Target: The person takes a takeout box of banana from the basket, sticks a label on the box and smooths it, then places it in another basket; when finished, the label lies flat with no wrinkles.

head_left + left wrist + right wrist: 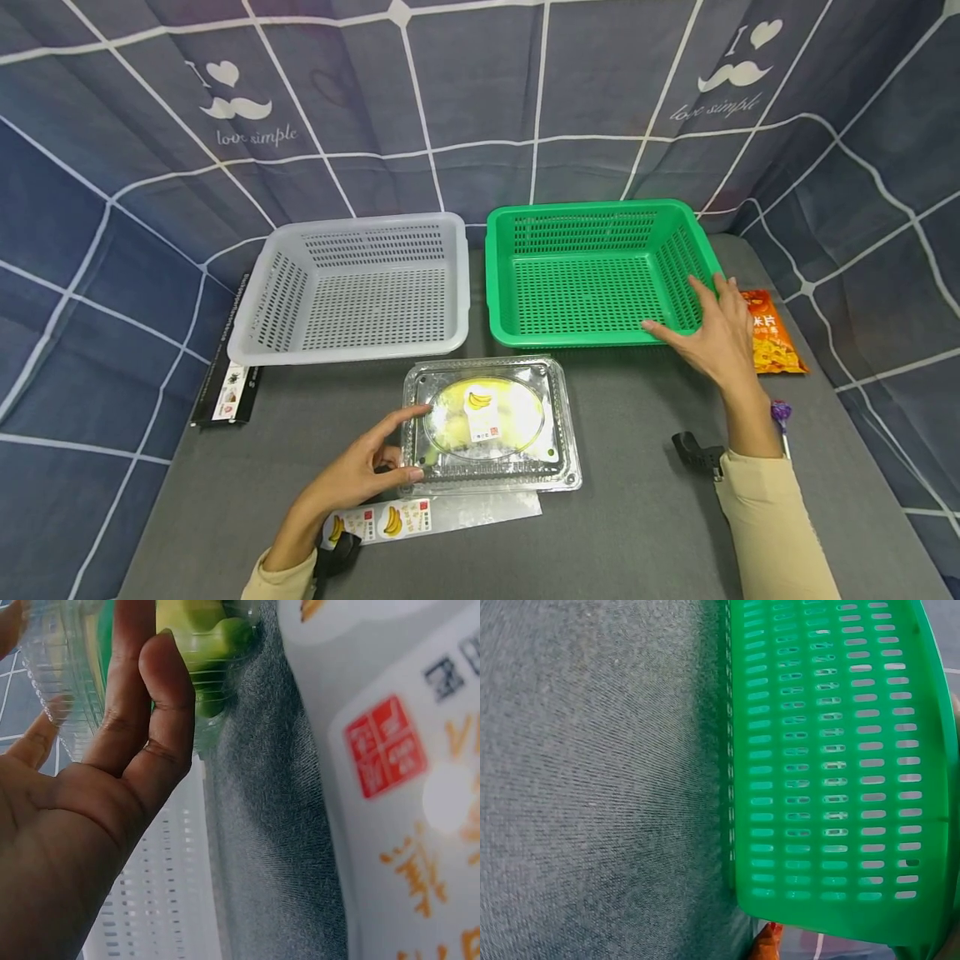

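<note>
A clear plastic clamshell box [558, 417] with a banana sticker [482, 412] on its lid lies at the front middle. Yellow-green fruit [222, 641] shows through its side in the left wrist view. My left hand [363, 462] holds the box by its left side, index finger and thumb at the lid's edge, other fingers folded against the side. At the front right corner of the green basket [585, 339], my right hand [716, 333] rests with fingers spread over the rim. The basket's slotted wall [817, 915] fills much of the right wrist view.
A white basket [348, 358] stands left of the green one. A strip of banana stickers [405, 518] lies partly under the clamshell box. An orange snack bag [774, 337] and a purple lollipop [781, 412] are at the right. At far left lies a black box [243, 396].
</note>
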